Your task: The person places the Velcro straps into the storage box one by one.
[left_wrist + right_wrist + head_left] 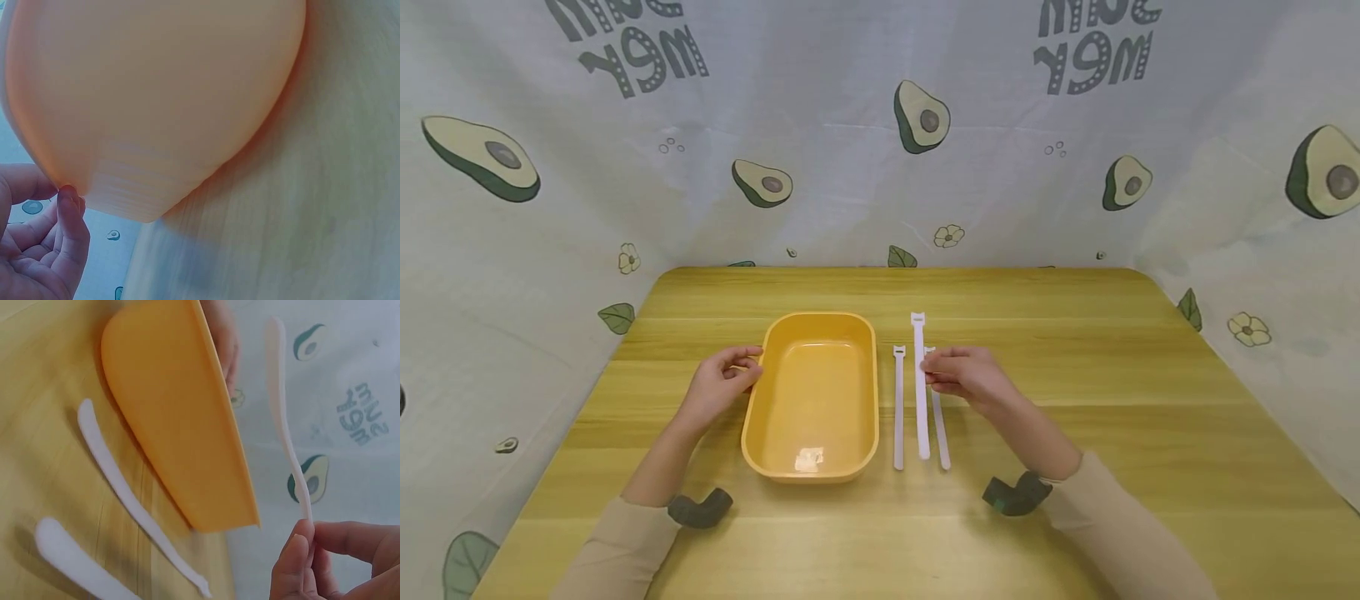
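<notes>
Wooden table (1075,375), left hand (718,387) fingers gripping yellow oval plastic tub (814,400) rim, right hand (966,379) fingertips pinching middle white strap (920,383), two straps beside.

Bright, even light; glare in the yellow tray (808,459); wrist views blurred, edges warped.

Left hand (721,381) with forearm in a beige sleeve angled inward, fingers curled, fingertips (67,192) touching the rim of a yellow oval plastic tray (814,400); right hand (964,377) likewise extended, thumb and fingertips (294,547) pinching a white strap (284,419).
</notes>
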`<state>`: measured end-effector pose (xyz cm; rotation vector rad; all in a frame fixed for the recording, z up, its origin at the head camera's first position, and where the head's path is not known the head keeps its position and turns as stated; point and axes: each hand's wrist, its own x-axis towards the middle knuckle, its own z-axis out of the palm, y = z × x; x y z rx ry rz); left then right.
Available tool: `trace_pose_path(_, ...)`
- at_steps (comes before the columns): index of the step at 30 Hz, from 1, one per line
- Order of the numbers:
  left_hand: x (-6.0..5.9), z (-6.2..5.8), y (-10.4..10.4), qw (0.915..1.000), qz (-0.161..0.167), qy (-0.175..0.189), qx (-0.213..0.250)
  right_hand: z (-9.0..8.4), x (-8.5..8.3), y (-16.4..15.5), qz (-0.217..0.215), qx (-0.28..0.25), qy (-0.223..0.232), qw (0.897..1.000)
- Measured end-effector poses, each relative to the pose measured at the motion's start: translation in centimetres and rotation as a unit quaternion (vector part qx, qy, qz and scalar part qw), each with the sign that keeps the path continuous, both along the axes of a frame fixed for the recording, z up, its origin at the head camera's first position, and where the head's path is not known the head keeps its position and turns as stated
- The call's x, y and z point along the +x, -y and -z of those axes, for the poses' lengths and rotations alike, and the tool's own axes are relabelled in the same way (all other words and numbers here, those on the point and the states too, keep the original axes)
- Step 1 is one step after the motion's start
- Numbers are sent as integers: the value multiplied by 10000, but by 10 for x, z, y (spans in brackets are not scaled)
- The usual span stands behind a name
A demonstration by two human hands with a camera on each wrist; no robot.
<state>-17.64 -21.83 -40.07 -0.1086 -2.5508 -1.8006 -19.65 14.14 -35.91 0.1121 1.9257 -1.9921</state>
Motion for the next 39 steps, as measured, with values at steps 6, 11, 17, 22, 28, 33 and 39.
trace_pose_path(6, -1, 1, 1, 10000, -8, 16, 5, -2, -2, 16, -179, -124, -53, 9997)
trace_pose_path(11, -2, 1, 0, 10000, -28, 13, -23, -3, -4, 31, -256, -286, -96, 9992)
trace_pose_path(17, -3, 1, -1, 10000, -67, 12, -37, -3, -7, 49, -310, -365, -55, 9988)
trace_pose_path(22, -4, 1, 0, 10000, -60, 2, 2, -1, -7, 65, -434, -382, -8, 9983)
trace_pose_path(28, -5, 2, 1, 10000, -72, 18, -1, 2, -10, 88, -485, -296, -212, 9982)
trace_pose_path(33, -5, 1, 1, 10000, -7, -13, 52, 4, -13, 103, -506, -139, -246, 9983)
trace_pose_path(39, -5, 1, 0, 9999, -27, 32, 108, 5, -17, 117, -564, -9, -183, 9982)
